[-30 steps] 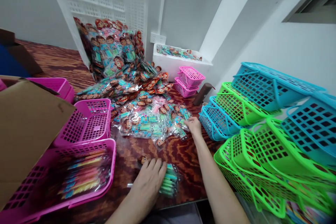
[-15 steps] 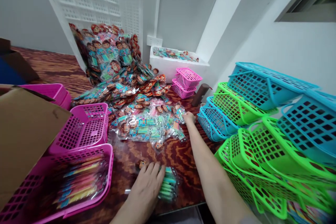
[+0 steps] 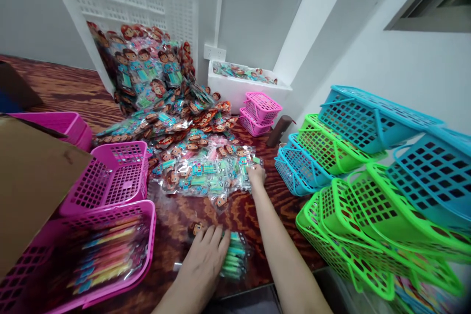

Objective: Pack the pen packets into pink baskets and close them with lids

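Observation:
My left hand lies flat over a stack of clear packets near the front of the table, fingers stretched across it; green pieces show on its right and a printed doll head at its upper left. The thumb is hidden. At the right edge of a spread pile of packets, my right hand is closed on one clear packet with blue and green contents. Its fingertips are partly hidden. Printed doll figures with brown or red hair show on many of the packets.
To the left, pink baskets stand beside a cardboard flap; the front one holds packets. Green and blue baskets are stacked at right. Behind are a tipped white crate, a white foam box, small pink baskets and a brown cylinder.
My right hand has moved a little left and nearer, and the packet in it now lies more over the pile's right edge. My left hand stays on the stack. The view has shifted slightly.

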{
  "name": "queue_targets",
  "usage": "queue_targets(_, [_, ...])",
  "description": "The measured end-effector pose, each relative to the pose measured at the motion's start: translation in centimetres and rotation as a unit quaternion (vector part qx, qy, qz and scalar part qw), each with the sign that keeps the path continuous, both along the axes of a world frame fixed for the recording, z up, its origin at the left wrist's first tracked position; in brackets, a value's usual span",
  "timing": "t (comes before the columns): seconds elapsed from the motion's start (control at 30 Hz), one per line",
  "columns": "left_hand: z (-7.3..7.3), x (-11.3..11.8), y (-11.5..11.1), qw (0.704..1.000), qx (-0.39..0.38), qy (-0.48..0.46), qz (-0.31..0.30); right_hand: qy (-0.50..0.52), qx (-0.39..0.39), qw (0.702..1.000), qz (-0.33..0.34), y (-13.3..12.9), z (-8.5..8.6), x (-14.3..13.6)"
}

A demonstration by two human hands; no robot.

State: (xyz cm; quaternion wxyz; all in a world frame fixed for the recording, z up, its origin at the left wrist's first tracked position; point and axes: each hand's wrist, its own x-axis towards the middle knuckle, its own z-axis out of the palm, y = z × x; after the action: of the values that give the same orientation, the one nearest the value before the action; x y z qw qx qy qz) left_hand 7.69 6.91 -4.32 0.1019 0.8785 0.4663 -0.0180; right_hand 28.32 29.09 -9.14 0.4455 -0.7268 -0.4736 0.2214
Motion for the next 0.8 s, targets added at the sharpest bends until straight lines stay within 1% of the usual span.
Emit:
queue_targets(0.03, [-0.1, 0.0, -0.1, 1.0, 0.002, 0.0, 0.002, -0.018, -0.01, 1.0, -0.008, 0.1, 0.2, -0.6])
queue_targets(0.1, [-0.5, -0.1, -0.3, 1.0, 0.006, -0.002, 0.004, -0.056, -0.031, 0.998, -0.02, 0.0, 1.2, -1.3])
queue_targets(0.2, [-1.1, -0.2, -0.6, 1.0, 0.022, -0.014, 0.005, -0.104, -0.029, 0.994, 0.012, -1.2, 3.7, -1.3])
queue_targets(0.23, [-1.3, -0.3, -0.6, 0.999, 0.029, -0.018, 0.002, -0.116, -0.023, 0.993, 0.023, -2.1, 4.7, -1.0])
queue_targets(0.3, [-1.7, -0.4, -0.7, 0.999, 0.039, -0.022, -0.004, -0.152, -0.002, 0.987, 0.061, -4.7, 6.4, -0.3])
queue_targets(0.33, [-1.9, -0.5, -0.7, 0.999, 0.044, -0.024, -0.008, -0.172, 0.009, 0.981, 0.093, -6.3, 7.0, 0.1])
queue_targets(0.37, [-2.0, -0.5, -0.6, 0.998, 0.05, -0.027, -0.012, -0.21, 0.023, 0.965, 0.154, -8.0, 7.4, 0.4])
queue_targets(0.4, [-2.1, -0.5, -0.6, 0.998, 0.056, -0.03, -0.013, -0.232, 0.023, 0.95, 0.206, -9.8, 7.5, 0.6])
queue_targets(0.47, [-2.0, -0.5, -0.5, 0.997, 0.061, -0.037, -0.01, -0.23, 0.002, 0.927, 0.295, -13.1, 6.9, 0.7])
queue_targets(0.53, [-1.8, -0.5, -0.4, 0.998, 0.056, -0.041, -0.008, -0.21, -0.027, 0.915, 0.344, -15.8, 5.8, 0.6])
queue_targets(0.6, [-1.5, -0.5, -0.3, 0.998, 0.051, -0.043, -0.014, -0.218, -0.065, 0.91, 0.347, -17.5, 4.6, 0.5])
queue_targets(0.67, [-1.2, -0.5, -0.2, 0.997, 0.056, -0.043, -0.021, -0.259, -0.128, 0.905, 0.311, -18.5, 4.1, 0.6])
queue_targets(0.73, [-0.9, -0.5, -0.2, 0.997, 0.061, -0.04, -0.022, -0.299, -0.186, 0.897, 0.268, -19.2, 4.1, 0.8])
queue_targets(0.77, [-0.7, -0.5, -0.2, 0.997, 0.063, -0.036, -0.021, -0.308, -0.198, 0.894, 0.26, -19.5, 4.3, 0.9])
queue_targets(0.8, [-0.6, -0.6, -0.2, 0.997, 0.063, -0.033, -0.023, -0.305, -0.194, 0.894, 0.265, -19.8, 4.6, 1.0])
